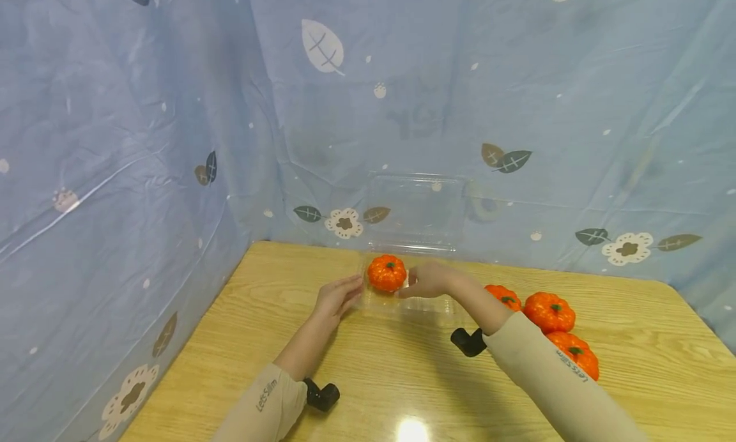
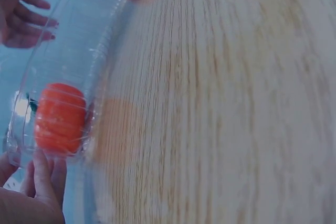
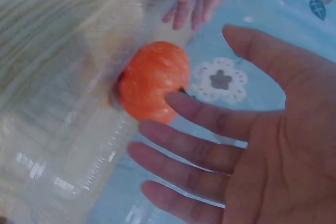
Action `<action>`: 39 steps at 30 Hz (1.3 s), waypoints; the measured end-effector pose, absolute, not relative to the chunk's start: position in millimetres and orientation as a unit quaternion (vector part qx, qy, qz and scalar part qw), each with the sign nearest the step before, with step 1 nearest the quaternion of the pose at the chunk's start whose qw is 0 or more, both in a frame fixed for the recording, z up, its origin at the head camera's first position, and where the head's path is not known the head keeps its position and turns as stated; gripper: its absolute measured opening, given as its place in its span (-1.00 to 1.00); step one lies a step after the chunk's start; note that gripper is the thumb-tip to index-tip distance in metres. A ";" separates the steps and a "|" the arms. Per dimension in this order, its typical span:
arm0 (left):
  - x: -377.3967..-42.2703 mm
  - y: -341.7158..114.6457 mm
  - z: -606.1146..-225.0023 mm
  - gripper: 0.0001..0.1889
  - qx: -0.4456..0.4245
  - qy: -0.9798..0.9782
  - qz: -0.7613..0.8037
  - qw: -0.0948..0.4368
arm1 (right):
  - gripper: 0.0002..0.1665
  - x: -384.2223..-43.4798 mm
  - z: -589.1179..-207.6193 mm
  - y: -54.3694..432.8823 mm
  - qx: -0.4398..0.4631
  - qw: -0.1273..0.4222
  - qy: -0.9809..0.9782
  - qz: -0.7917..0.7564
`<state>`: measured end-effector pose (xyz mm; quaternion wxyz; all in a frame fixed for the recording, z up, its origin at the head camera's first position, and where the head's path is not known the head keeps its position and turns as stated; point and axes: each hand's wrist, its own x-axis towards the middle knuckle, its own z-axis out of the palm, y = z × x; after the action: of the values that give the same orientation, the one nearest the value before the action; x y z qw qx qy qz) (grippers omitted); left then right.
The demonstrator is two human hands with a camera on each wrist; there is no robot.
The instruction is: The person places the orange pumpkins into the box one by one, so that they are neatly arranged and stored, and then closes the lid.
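Observation:
A clear plastic clamshell box (image 1: 428,306) stands on the table, its lid (image 1: 416,205) raised at the back against the cloth. One small orange pumpkin (image 1: 387,273) with a green stem sits in the box's left end. My left hand (image 1: 336,297) rests at the box's left side, its fairly straight fingertips (image 2: 44,174) right at the plastic wall. Over the box, just right of the pumpkin, is my right hand (image 1: 430,280). In the right wrist view its fingers (image 3: 194,148) are spread, the palm bare, with one fingertip overlapping the pumpkin.
To the right lie three more orange pumpkins (image 1: 550,312), partly hidden by my right forearm and sleeve. Blue patterned cloth (image 1: 402,110) hangs behind and along the left of the wooden table (image 1: 379,372). Each wrist wears a black camera mount (image 1: 323,397).

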<state>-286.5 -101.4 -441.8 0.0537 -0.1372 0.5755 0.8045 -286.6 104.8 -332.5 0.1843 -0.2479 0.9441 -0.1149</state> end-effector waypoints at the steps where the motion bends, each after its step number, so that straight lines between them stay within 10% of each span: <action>1: -286.6 -101.3 -442.4 -0.62 -0.135 0.575 0.805 0.052 | -0.58 -284.4 -330.0 106.3 -0.253 0.191 0.942 -0.112; 14: -285.2 -101.3 -445.3 -0.62 -0.140 0.574 0.806 0.050 | -0.64 -255.5 -306.0 125.3 -0.257 0.253 0.925 -0.121; 39: -284.4 -101.4 -445.2 -0.61 -0.143 0.574 0.805 0.052 | -0.53 -226.9 -315.6 173.7 -0.261 0.206 0.929 -0.160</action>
<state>-284.4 -101.4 -445.2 0.0519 -0.1427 0.5741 0.8045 -226.9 173.7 -315.6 0.2060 -0.2612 0.9294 -0.1601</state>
